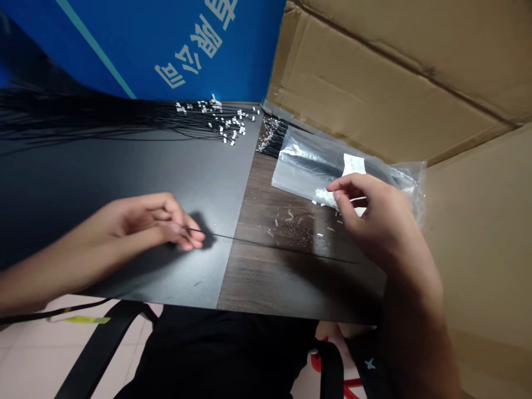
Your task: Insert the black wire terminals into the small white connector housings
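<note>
Black wire [249, 241] sits pinched in my left hand [160, 221], left of the bag [299, 166]; a light grip should steady it. By the bag, my right hand [374, 216] curls, its hold unclear.

Your left hand [155, 221] is moderately lit, with a dark shadow just right of its grip and a pale sheen below on the grey surface [178, 172]. Farther right, the black wire [257, 243] fades into shadow, and glare streaks the plastic bag [310, 160].
</note>
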`<state>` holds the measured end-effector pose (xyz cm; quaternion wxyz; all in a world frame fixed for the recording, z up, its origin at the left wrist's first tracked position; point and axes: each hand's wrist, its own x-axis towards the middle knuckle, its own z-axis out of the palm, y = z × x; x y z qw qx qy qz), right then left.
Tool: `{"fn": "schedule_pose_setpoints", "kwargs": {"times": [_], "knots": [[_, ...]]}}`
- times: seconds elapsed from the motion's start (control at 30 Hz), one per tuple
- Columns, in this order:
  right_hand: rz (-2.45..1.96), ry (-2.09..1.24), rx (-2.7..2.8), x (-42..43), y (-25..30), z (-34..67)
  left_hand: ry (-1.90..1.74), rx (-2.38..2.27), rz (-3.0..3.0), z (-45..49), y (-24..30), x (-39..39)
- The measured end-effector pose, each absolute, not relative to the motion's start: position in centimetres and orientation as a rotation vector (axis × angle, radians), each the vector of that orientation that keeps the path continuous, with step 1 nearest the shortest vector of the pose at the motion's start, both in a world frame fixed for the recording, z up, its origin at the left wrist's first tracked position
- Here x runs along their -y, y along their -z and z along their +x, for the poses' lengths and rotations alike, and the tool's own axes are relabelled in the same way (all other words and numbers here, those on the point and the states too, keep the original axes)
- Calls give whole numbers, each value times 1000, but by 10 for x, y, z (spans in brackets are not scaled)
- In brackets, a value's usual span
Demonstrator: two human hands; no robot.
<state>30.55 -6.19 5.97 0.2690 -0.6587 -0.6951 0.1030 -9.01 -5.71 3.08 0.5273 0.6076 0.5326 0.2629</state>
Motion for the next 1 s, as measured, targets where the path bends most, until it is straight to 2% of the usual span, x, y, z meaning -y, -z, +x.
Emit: {"fn": "schedule_pose_setpoints", "kwargs": {"times": [0.13, 0.23, 0.63, 1.0], "knots": [[-1325, -1005, 1683, 70, -60, 274, -604, -1030, 1477, -40, -22, 55], [-1116, -1210, 1664, 78, -49, 252, -627, -965, 1447, -10, -14, 50], [-1184, -1036, 1615, 90, -21, 233, -607, -657, 1072, 9, 7, 23], [-1200, -1018, 1528, 94, -21, 230, -617, -709, 1061, 7, 2, 26]]}}
